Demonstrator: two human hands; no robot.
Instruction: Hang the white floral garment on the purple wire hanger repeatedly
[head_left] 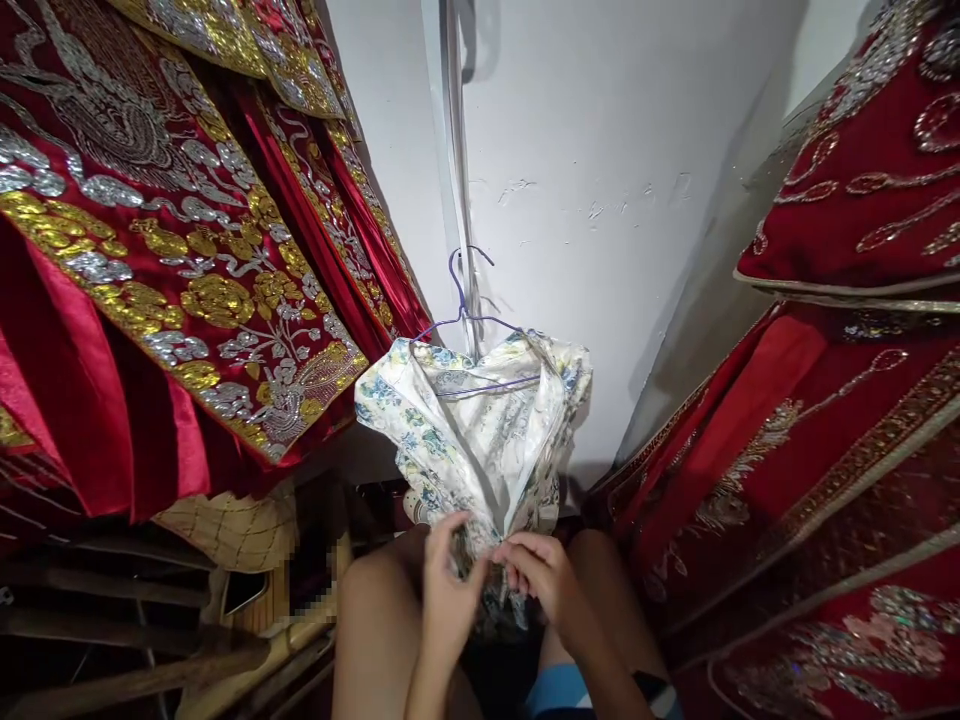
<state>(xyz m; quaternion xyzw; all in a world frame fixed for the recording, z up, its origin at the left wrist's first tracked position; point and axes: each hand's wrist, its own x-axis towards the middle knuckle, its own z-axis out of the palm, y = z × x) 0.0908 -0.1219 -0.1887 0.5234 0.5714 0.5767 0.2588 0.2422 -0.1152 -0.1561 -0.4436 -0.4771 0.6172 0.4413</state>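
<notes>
Floral-print garment (435, 450) hangs on purple hanger (463, 313). From where I stand: right hand (544, 568), fingers pinched on it where open edges meet; left hand (448, 580), thumb and forefinger apart.

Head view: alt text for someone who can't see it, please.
The right hand pinches a floral garment at the bottom of its long opening; the left hand is beside it, half open. The garment is on a purple hanger before a pale wall, between red embroidered clothes.
</notes>
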